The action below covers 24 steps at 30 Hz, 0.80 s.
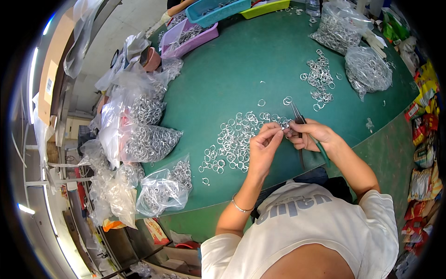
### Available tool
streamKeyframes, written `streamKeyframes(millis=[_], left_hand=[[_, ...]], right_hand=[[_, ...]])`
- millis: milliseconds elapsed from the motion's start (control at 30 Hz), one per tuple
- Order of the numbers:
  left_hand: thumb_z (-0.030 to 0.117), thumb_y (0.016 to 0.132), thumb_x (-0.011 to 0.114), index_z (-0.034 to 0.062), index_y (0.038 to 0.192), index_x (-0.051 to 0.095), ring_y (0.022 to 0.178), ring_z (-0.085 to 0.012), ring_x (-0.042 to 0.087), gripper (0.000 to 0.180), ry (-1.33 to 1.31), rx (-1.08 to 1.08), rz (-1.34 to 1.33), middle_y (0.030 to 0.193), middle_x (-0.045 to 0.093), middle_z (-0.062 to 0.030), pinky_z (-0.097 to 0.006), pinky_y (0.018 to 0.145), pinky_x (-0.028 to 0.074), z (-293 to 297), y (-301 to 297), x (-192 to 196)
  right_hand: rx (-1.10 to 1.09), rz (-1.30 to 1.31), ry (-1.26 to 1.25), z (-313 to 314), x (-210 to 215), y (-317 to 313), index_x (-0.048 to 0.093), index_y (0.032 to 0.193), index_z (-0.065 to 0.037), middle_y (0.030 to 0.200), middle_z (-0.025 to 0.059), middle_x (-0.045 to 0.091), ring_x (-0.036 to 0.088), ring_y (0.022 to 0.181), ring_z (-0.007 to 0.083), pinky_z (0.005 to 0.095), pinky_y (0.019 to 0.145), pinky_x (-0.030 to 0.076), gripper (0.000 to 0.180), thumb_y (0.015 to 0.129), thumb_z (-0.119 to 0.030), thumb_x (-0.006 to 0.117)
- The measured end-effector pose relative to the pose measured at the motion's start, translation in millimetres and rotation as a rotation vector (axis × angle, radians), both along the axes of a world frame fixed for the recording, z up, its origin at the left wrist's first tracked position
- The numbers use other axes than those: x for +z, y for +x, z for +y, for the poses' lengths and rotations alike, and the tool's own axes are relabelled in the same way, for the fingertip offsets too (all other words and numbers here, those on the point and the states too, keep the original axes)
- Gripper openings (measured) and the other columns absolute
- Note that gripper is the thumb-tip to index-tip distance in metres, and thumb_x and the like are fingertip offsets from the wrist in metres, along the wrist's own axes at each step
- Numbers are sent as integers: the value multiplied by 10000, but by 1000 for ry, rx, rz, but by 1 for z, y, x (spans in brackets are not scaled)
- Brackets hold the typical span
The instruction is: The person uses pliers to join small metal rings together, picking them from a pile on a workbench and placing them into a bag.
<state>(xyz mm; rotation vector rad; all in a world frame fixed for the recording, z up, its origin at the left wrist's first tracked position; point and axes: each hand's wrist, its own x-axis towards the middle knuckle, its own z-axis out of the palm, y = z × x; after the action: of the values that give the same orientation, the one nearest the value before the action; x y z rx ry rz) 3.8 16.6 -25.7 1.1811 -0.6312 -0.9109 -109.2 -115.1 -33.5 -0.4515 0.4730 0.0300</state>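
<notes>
At centre: left hand [264, 145] pinches small ring [285, 125].
Right hand [310, 135]: closed on pliers [297, 116].
Pliers axis: tips toward 11 o'clock.
Surface: green table [241, 69], loose rings [232, 139].

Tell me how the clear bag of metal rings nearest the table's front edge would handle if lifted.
The bag of rings is thin, crumpled film, so probably floppy. It bulges with metal rings, so likely heavy for its size. The rings would probably shift and sag inside.

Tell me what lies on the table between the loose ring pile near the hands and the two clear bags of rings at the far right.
In the head view, a smaller scatter of metal rings lies on the green table between them.
</notes>
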Motion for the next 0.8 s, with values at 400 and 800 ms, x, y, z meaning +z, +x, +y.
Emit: streamKeyframes(millis=[400,800], left_hand=[[-12,719,621,-16,810,623,623,-251,585,91,125,278,-1096,745,621,-122,-298,602,449,3,-10,9],[35,707,608,-4,778,601,657,-283,544,81,207,-52,-1521,711,577,-112,-373,567,400,-2,2,31]], right_hand=[[-337,75,-1156,20,6,2,598,851,15,638,12,506,386,522,70,234,478,314,97,769,-31,622],[-321,86,-1225,20,14,0,583,805,31,636,62,469,416,526,114,272,479,325,82,743,-6,623]])
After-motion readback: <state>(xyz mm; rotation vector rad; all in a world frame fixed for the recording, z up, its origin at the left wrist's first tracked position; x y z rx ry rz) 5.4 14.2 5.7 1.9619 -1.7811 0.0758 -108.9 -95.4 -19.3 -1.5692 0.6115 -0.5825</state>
